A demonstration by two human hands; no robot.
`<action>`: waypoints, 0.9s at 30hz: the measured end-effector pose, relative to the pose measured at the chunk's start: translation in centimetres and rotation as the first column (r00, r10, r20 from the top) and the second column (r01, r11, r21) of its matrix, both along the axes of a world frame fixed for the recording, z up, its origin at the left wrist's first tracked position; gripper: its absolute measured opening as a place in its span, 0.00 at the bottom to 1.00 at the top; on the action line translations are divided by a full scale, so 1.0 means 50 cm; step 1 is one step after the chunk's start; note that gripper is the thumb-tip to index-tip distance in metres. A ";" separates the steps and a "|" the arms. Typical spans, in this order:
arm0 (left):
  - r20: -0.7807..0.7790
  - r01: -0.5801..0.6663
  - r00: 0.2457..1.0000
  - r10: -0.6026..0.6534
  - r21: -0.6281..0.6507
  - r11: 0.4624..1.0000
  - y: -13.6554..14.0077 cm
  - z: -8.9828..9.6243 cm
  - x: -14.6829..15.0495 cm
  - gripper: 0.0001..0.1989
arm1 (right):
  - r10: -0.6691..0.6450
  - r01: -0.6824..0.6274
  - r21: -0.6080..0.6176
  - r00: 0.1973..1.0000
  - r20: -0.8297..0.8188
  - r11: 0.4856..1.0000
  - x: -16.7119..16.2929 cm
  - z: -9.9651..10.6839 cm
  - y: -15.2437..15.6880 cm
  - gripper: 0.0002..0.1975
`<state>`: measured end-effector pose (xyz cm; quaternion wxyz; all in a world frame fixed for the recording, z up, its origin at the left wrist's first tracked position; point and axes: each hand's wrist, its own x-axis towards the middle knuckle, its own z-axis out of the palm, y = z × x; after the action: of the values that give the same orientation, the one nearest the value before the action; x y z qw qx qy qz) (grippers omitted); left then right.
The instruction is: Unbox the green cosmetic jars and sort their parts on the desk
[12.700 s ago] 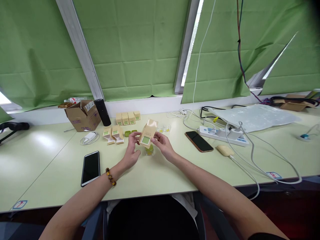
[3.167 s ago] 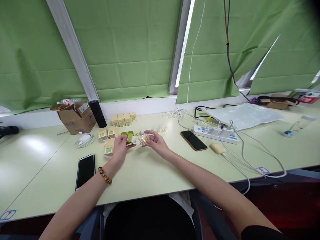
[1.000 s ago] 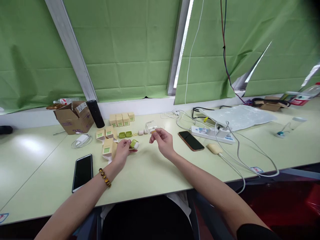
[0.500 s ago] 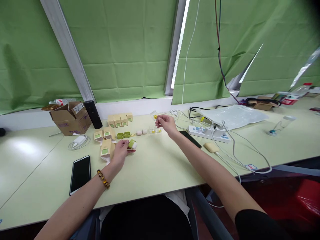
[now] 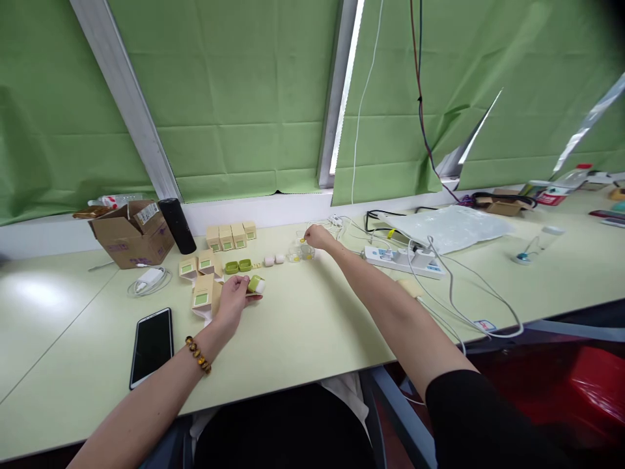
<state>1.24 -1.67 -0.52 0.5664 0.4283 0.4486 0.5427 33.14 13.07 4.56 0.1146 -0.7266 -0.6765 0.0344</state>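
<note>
My left hand point(image 5: 233, 298) rests on the pale green table point(image 5: 303, 326) and grips a small green and white case point(image 5: 255, 284). A tan carton with a green window point(image 5: 204, 295) lies just to its left. My right hand point(image 5: 318, 237) is stretched far forward, its fingertips on a small clear plastic case with a yellow spot point(image 5: 299, 250), which sits among other clear cases on the table. Whether the fingers still pinch it I cannot tell. Two green cases point(image 5: 238, 266) and two pale pink cases point(image 5: 274, 259) lie in a row between my hands.
Four tan cartons point(image 5: 230, 236) line the back edge, two more point(image 5: 198, 265) stand nearer. A cardboard box point(image 5: 127, 235), a black cylinder point(image 5: 177, 225), a white charger point(image 5: 147, 279) and a phone point(image 5: 152, 346) are left. A power strip point(image 5: 403, 257) with cables and a plastic bag point(image 5: 446, 226) lie right.
My right hand has reached farther forward and lowered the clear case onto the table beside the other clear ones. My left hand stays put with the green and white case.
</note>
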 end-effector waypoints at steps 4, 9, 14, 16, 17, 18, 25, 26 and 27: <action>-0.002 0.002 1.000 -0.002 -0.008 1.000 0.000 0.001 0.001 0.12 | 0.002 -0.001 -0.037 1.000 0.024 0.999 0.005 -0.010 0.005 0.16; -0.008 -0.001 1.000 0.001 -0.008 1.000 0.001 0.000 0.001 0.12 | 0.015 -0.010 -0.073 0.998 0.067 0.997 0.012 -0.014 0.002 0.15; -0.012 0.011 1.000 -0.011 -0.006 1.000 0.002 -0.004 -0.001 0.12 | 0.027 -0.020 -0.082 0.996 0.085 0.996 0.006 -0.021 0.002 0.21; -0.016 0.010 1.000 -0.010 -0.003 1.000 0.002 -0.005 -0.001 0.12 | 0.035 -0.029 -0.079 0.996 0.085 0.996 0.004 -0.022 0.002 0.23; -0.017 0.010 1.000 -0.010 0.000 1.000 0.003 -0.005 -0.001 0.12 | 0.037 -0.030 -0.077 0.996 0.086 0.997 0.004 -0.021 0.002 0.24; -0.017 0.009 1.000 -0.009 0.002 1.000 0.003 -0.005 -0.001 0.12 | 0.036 -0.030 -0.075 0.996 0.087 0.997 0.004 -0.020 0.001 0.25; -0.022 -0.010 1.000 0.010 -0.016 1.000 -0.001 0.006 0.002 0.13 | 0.048 -0.042 -0.078 0.995 0.082 0.996 0.013 -0.015 -0.005 0.29; -0.024 -0.012 1.000 0.012 -0.020 1.000 -0.002 0.007 0.003 0.12 | 0.050 -0.044 -0.078 0.995 0.081 0.996 0.015 -0.014 -0.006 0.30; -0.025 -0.012 1.000 0.011 -0.023 1.000 -0.003 0.008 0.003 0.12 | 0.052 -0.045 -0.077 0.996 0.079 0.996 0.017 -0.012 -0.007 0.30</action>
<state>1.38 -1.80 -0.09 0.5623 0.4260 0.4644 0.5354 34.01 12.74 3.95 0.0587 -0.7146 -0.6963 0.0331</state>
